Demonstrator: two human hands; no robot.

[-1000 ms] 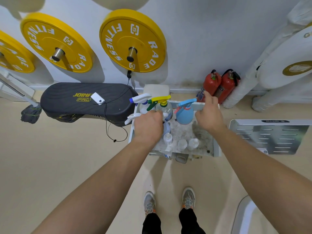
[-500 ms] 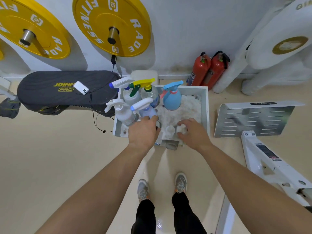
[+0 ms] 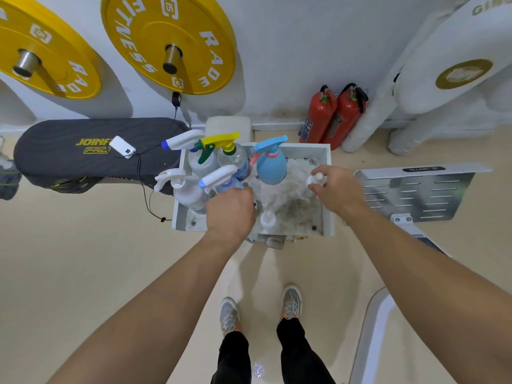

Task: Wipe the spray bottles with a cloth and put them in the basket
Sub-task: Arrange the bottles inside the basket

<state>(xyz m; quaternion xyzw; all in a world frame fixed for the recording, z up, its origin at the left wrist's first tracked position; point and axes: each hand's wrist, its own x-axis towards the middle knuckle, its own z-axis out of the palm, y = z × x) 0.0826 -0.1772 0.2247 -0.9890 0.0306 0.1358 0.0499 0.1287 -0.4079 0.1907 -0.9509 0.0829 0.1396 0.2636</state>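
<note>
Two round yellow weight plates (image 3: 169, 42) hang on steel pegs on a white wall (image 3: 291, 51). On the smooth beige floor (image 3: 69, 259) lies a black oval padded board (image 3: 69, 159). Two red fire extinguishers (image 3: 332, 115) stand against the wall, near a grey slotted metal plate (image 3: 415, 195).

Spray bottles (image 3: 232, 159) crowd the basket's (image 3: 307, 147) left side. Its right half lies open, apparently down to the near-right corner.

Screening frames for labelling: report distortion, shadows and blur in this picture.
Head view: strong wide-angle bending, the yellow plate stretched into an oval; same view, soft even light, a grey shadow on the wall behind it; same view, the right hand pinching the small white bottle looks slightly soft.
</note>
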